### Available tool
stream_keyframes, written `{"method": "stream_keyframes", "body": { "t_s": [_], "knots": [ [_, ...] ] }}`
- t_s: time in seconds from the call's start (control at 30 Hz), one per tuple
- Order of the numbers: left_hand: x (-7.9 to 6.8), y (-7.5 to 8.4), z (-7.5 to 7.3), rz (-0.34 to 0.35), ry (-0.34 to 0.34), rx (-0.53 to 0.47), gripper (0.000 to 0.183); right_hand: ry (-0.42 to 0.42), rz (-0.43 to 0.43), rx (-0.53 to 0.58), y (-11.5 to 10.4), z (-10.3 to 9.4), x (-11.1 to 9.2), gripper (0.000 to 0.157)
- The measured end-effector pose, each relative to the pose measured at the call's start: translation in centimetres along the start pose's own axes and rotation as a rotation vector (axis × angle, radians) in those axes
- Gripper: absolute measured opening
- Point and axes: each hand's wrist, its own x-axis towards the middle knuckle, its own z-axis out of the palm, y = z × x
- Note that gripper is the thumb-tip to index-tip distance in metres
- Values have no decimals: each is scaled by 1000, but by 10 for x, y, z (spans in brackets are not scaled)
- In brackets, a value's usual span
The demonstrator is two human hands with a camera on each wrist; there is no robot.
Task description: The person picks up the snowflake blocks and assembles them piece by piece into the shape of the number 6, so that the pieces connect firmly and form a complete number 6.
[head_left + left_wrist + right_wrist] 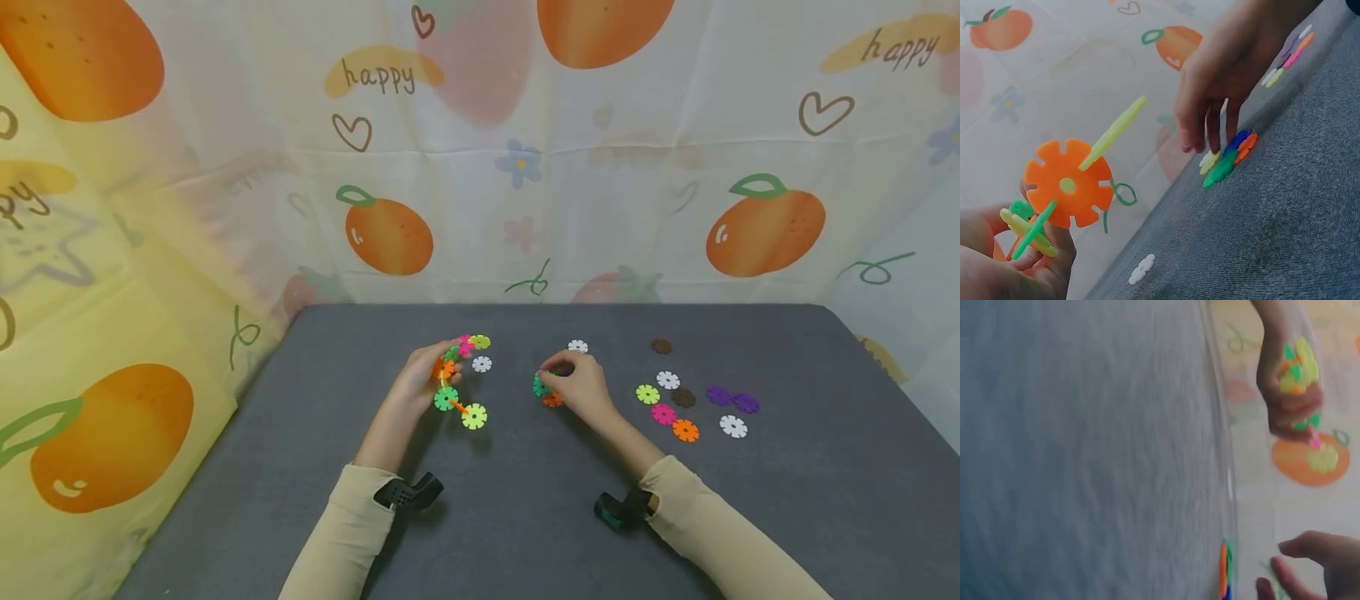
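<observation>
My left hand (408, 385) grips a chain of notched plastic discs slotted into one another, above the dark table. Pink, green, orange and yellow discs show in it; a yellow-green disc (474, 417) forms its lower end. In the left wrist view an orange disc (1054, 178) of the chain stands clear of the fingers. My right hand (585, 387) reaches down over a small group of loose discs, thumb and fingers apart in the right wrist view. Beneath it lie a green disc (1221, 169), an orange disc (1248, 149) and a blue disc (1232, 145).
One white disc (482, 364) lies beside the left hand, another white disc (577, 346) just behind the right. Farther right several discs are spread out, among them a pink disc (663, 414), a brown disc (662, 346) and a purple disc (746, 403). A printed curtain (465, 225) hangs behind the table.
</observation>
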Motion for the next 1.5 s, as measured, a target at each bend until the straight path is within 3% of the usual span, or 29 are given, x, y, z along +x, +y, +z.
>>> {"method": "stream_keyframes", "body": {
  "t_s": [0.17, 0.3, 0.43, 0.6, 0.83, 0.93, 1.1, 1.5],
  "knots": [
    [1, -2, 3, -5, -1, 7, 45, 0, 34, 40, 14, -13, 12, 34],
    [2, -4, 5, -5, -17, 15, 45, -88, 53, -17, 21, -13, 23, 57],
    [2, -3, 5, -10, -7, 16, 47, -153, 58, -46, 18, -2, 31, 64],
    [2, -2, 4, -24, 18, 16, 52, -167, 6, -49, 6, 21, 34, 62],
    [3, -2, 3, -34, 43, 27, 53, -258, -253, -125, -7, 46, 31, 51],
    [4, -2, 3, -36, 43, 26, 55, -322, -316, -133, -10, 49, 29, 44],
    [4, -2, 3, -41, 38, 28, 55, -364, -288, -108, -8, 47, 28, 35],
    [5, -5, 1, -27, 2, 19, 48, -294, -150, -35, 5, 10, 5, 23]
  ]
}}
